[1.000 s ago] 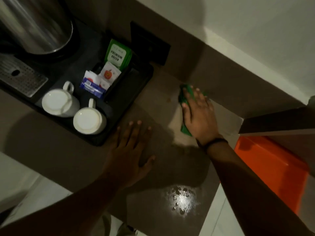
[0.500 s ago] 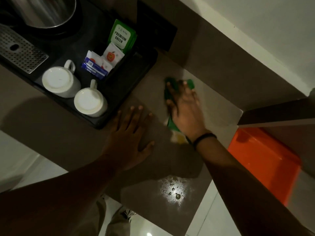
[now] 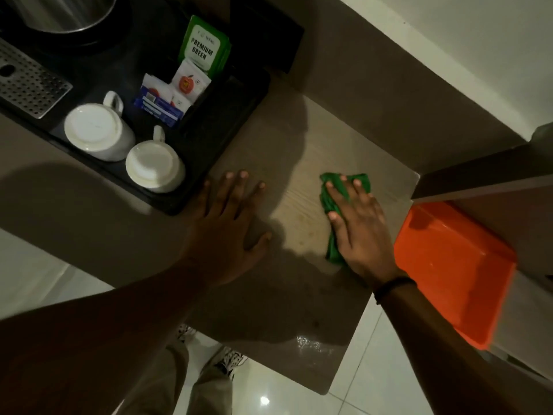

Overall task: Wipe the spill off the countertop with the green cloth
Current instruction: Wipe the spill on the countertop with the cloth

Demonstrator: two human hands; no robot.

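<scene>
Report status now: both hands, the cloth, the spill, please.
Right hand flat on green cloth, pressing. Left hand flat on countertop, empty. Wet patch at near edge, unwiped. Tray beside left hand.

- The worktop (image 3: 287, 151) looks smooth and matt, with a faint wood-like grain; a wet, shiny patch (image 3: 308, 342) glints at 6 o'clock.
- The green cloth (image 3: 332, 193) is soft, crumpled fabric.
- The tray (image 3: 209, 136) at 10 o'clock is black and matt.
- The two cups (image 3: 95, 130) look like glossy white ceramic.
- The perforated grid (image 3: 27, 88) is brushed metal.
- The orange bin (image 3: 454, 265) at 3 o'clock is glossy plastic.
- The floor tiles (image 3: 374, 369) are polished and reflective.
</scene>
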